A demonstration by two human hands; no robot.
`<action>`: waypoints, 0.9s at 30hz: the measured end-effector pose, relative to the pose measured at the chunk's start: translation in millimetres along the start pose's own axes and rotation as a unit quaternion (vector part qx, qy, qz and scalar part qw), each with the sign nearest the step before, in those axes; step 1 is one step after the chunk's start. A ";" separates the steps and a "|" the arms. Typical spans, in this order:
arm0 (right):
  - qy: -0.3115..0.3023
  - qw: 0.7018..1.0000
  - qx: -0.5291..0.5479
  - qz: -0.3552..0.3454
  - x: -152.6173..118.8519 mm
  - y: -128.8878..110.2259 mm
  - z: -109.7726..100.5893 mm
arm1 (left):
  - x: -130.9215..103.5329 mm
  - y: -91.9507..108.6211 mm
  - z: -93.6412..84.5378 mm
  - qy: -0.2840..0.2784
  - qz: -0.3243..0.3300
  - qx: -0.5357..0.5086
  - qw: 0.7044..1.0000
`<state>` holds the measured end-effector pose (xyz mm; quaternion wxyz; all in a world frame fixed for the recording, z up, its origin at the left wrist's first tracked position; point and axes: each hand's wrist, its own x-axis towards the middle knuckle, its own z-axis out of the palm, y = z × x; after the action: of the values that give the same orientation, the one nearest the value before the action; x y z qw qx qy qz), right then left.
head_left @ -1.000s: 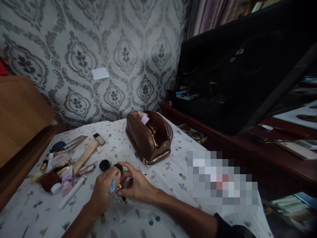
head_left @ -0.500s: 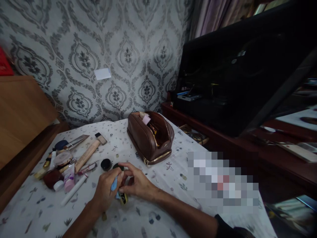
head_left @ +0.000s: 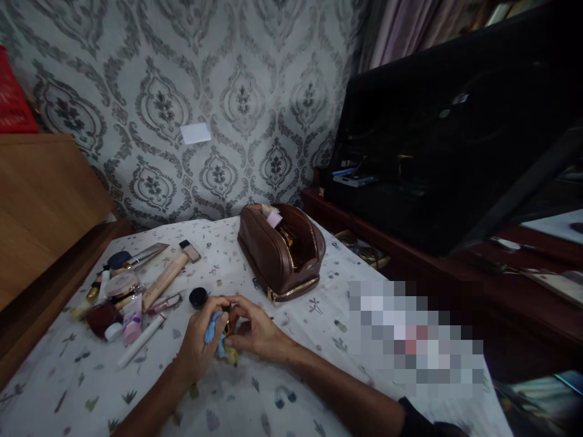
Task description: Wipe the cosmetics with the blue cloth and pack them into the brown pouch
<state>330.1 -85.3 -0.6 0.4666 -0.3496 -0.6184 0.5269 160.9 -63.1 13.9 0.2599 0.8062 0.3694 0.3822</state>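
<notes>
My left hand grips a small blue cloth and presses it against a small dark, gold-trimmed cosmetic item. My right hand pinches that same item from the other side. Both hands meet low over the patterned tablecloth. A small black round jar stands just beyond my fingers. Further back sits an open brown leather toiletry bag with a gold zip and items inside.
A cluster of cosmetics lies at the left: tubes, a compact, brushes, a white stick. A wooden headboard rises at the left. A dark cabinet with a black screen stands to the right. A blurred patch covers the table's right side.
My hands have closed tighter together around the small item, the cloth now rubbing it. The view has drifted slightly, so everything sits a little further right.
</notes>
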 end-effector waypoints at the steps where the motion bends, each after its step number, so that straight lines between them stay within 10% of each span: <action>1: 0.008 1.000 0.002 0.001 0.6 0.1 -0.6 | 0.4 0.0 0.0 0.008 -0.003 -0.003 1.000; 21: 0.050 0.998 0.009 0.033 7.1 10.9 -1.6 | 14.1 -13.3 -13.2 0.077 -0.070 -0.032 0.994; 27: 0.056 0.998 -0.037 0.020 7.4 12.7 -4.5 | 13.2 -18.4 -23.1 0.032 -0.068 0.096 0.992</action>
<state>331.2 -74.5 -11.5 0.4768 -0.4079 -0.6035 0.4920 140.7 -38.6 19.9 0.1946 0.7877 0.4669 0.3516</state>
